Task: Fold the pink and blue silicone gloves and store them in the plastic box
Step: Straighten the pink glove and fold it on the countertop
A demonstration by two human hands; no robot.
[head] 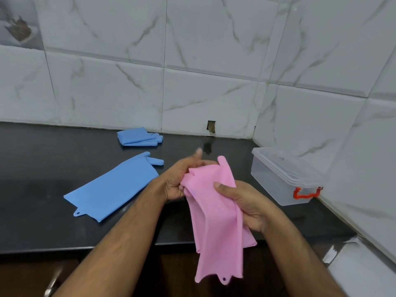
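The left hand (180, 179) has its fingers curled closed around the finger end of a pink glove (214, 215), thumb sticking up toward the wall. The right hand (242, 202) pinches the same glove a little lower on its right edge, thumb pressed flat on the front, the other fingers hidden behind the material. Both hands hold it in the air above the front edge of a black counter (42, 168).

The glove's long axis runs from the hands down toward the viewer: fingertips up at the left hand, cuff with its small hanging tab dangling lowest, past the counter edge. It looks like more than one pink layer, possibly two gloves held together; this cannot be told for certain.

To the left on the counter, an unfolded blue glove (113, 189) lies flat, lying diagonally, fingers toward the wall. Beyond it, close to the tiled wall, lies a folded blue glove (139, 137).

The clear plastic box (282, 179) with a red latch sits to the right, near the corner of the wall, nearer the right hand. Its lid appears to be on, though the transparency makes this hard to confirm. The box seems empty.
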